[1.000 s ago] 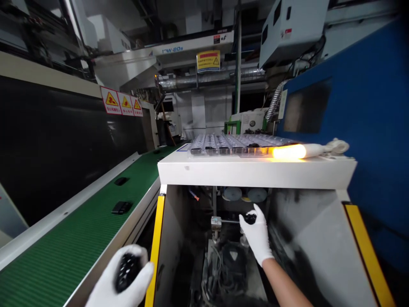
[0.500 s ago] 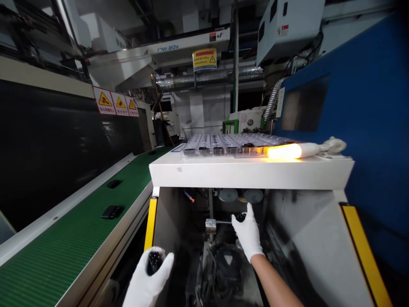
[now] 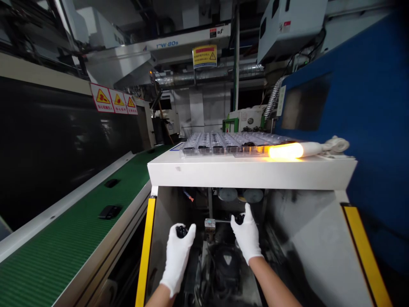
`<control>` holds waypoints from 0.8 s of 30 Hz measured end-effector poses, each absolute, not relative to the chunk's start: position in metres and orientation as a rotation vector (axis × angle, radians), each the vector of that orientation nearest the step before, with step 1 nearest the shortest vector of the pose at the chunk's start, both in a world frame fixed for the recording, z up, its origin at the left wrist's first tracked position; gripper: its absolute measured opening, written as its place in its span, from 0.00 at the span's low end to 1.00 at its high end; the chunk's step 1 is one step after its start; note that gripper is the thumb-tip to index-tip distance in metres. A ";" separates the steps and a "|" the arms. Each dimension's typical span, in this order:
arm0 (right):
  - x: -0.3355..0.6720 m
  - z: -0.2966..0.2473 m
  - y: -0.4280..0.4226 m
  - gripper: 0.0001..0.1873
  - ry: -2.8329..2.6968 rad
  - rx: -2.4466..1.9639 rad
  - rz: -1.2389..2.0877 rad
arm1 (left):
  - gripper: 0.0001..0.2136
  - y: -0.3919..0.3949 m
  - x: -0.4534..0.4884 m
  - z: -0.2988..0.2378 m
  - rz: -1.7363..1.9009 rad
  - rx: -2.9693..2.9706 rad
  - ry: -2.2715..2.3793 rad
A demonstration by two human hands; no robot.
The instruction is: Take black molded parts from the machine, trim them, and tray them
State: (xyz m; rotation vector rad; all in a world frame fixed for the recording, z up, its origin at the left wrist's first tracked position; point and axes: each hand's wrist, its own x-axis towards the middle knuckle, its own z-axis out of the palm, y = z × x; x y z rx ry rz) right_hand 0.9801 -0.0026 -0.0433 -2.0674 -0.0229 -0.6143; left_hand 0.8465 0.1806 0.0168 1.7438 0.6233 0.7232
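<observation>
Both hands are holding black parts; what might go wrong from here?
The left hand and right hand each hold a black part near exposed machinery; a slip might drop one into it. The glowing lamp lies near the front edge of the white top, so a bump might knock it off.

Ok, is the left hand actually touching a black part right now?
Touching. The head view shows the white-gloved left hand curled around the black part, holding it in its grasp.

Left hand [image 3: 180, 248] and right hand [image 3: 247, 235], white-gloved, extend forward, both half curled
</observation>
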 end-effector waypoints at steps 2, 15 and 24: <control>0.981 -0.045 -0.002 0.43 -0.011 -2.063 -0.616 | 0.23 0.173 0.869 0.014 0.719 1.784 0.604; 0.984 -0.048 0.000 0.42 0.011 -2.018 -0.623 | 0.23 0.121 0.954 -0.024 0.821 1.838 0.541; 0.985 -0.047 0.000 0.41 0.013 -2.028 -0.640 | 0.17 0.116 0.966 -0.040 0.865 1.851 0.642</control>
